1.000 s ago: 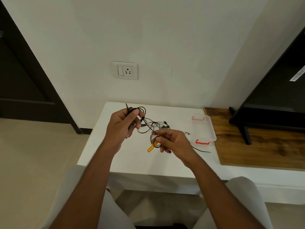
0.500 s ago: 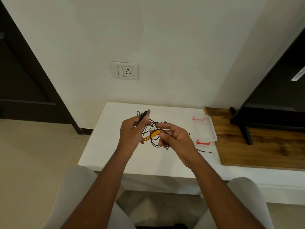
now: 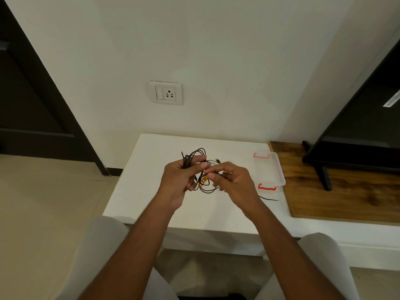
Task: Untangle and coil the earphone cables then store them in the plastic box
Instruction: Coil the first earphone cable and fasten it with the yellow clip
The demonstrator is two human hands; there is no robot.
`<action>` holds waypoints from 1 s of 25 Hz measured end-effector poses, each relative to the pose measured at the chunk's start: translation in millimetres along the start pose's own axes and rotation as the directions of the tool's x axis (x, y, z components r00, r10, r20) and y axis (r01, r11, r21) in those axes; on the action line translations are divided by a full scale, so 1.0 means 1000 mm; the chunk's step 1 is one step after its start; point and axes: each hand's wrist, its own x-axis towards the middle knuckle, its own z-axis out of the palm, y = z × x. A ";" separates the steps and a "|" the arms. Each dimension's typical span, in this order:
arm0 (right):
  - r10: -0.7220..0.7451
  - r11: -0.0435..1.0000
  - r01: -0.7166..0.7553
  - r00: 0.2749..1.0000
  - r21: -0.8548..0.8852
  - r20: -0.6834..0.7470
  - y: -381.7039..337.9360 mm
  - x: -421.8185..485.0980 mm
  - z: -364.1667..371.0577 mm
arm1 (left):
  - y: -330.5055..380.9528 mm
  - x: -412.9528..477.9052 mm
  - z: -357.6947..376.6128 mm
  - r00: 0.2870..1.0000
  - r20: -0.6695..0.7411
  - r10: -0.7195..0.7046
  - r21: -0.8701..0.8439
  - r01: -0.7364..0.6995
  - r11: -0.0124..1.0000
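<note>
left hand (image 3: 180,180): fingers closed round a bundle of black cable (image 3: 193,155) looping above them. right hand (image 3: 234,180): fingertips pinched on an orange tie (image 3: 203,181) between both hands. plastic box (image 3: 278,169) right of them on the surface (image 3: 140,180).

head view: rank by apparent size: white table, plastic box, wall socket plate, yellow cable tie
1. white table
2. plastic box
3. wall socket plate: looks close to the box, and it sits farther off, so this order is unsure
4. yellow cable tie: mostly hidden between the hands
</note>
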 end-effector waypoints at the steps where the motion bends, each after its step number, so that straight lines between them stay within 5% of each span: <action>1: -0.092 0.988 0.087 0.995 -0.129 -0.038 -0.002 0.000 -0.001 | 0.000 0.001 0.000 0.999 -0.036 0.009 -0.014 -0.009 1.000; 4: -0.220 0.912 0.275 0.954 -0.306 0.202 -0.007 -0.005 -0.009 | 0.001 0.002 0.000 0.990 -0.135 0.033 -0.066 -0.043 0.997; 7: -0.039 0.886 0.216 0.917 -0.410 0.397 0.004 -0.014 -0.019 | 0.004 0.003 -0.004 0.977 -0.207 0.058 -0.118 -0.084 0.990; 10: 0.109 0.838 0.122 0.918 -0.531 0.382 0.016 -0.017 -0.027 | 0.005 0.003 -0.006 0.968 -0.242 0.062 -0.129 -0.096 0.987; 15: 0.203 0.565 0.037 0.962 -0.824 0.182 0.017 -0.014 -0.031 | 0.002 0.004 -0.005 0.979 -0.198 0.047 -0.121 -0.073 0.990; 17: 0.097 0.642 0.004 0.992 -0.767 0.086 0.016 -0.014 -0.023 | 0.002 0.003 -0.003 0.983 -0.181 0.043 -0.113 -0.064 0.992; 20: 0.105 0.933 -0.097 0.995 -0.348 0.003 0.011 -0.006 0.001 | 0.001 0.003 -0.001 0.986 -0.161 0.037 -0.109 -0.055 0.993; 25: 0.130 0.991 -0.132 0.991 -0.037 -0.033 0.012 -0.003 0.027 | 0.002 0.000 0.000 0.993 -0.112 0.036 -0.125 -0.050 0.991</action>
